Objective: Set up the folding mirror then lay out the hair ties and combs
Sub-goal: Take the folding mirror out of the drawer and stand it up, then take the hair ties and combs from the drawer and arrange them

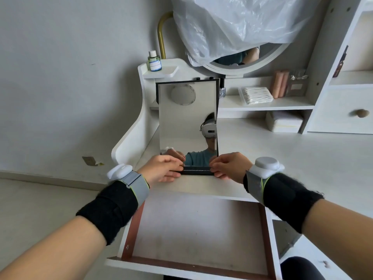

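The folding mirror [187,120], a tall rectangle with a thin black frame, stands upright on the white dressing table [282,156] near its left side. My left hand [163,168] pinches the black base strip at its bottom left corner. My right hand [230,166] pinches the same strip at the bottom right corner. The glass reflects a person wearing a white headset. No hair ties or combs are in view.
An open drawer [201,229] juts out toward me below the mirror, with nothing inside. Behind stand a round mirror [242,63] under plastic sheeting, a green bottle [154,61], a cotton swab pack [255,95], pink tubes [280,83], a white box [283,121] and a drawer unit [343,112].
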Demonstrator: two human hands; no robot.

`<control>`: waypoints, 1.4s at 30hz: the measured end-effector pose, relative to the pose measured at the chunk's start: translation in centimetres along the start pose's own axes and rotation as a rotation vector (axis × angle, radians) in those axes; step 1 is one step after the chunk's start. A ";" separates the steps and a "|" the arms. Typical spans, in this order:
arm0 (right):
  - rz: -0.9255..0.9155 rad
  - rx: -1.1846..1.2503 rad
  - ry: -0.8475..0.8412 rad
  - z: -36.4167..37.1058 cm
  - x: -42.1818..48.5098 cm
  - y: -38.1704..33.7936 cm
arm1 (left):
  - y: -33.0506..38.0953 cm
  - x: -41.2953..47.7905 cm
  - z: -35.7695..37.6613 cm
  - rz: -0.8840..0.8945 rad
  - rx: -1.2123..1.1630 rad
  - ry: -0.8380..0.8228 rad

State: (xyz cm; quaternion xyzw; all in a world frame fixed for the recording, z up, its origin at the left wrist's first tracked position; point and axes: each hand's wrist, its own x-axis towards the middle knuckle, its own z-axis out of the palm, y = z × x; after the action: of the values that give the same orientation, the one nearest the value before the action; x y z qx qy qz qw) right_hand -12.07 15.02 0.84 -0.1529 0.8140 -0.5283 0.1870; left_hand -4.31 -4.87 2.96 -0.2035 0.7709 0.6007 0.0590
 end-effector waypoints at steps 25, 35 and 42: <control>0.145 -0.288 -0.503 4.6 -8.8 3.1 | -8.5 -7.2 5.3 0.164 0.991 -0.654; 0.029 -0.184 -0.360 3.4 -8.2 1.0 | -5.8 -6.4 3.7 0.289 0.825 -0.376; -0.176 -0.467 -0.118 1.4 -6.5 0.0 | -5.1 -4.3 4.3 0.598 1.124 0.059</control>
State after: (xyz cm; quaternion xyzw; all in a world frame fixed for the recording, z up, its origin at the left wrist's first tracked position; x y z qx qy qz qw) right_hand -5.71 16.81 1.24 -0.2928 0.8851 -0.3304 0.1471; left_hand 0.89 -0.73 -1.36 0.0662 0.9932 0.0892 -0.0348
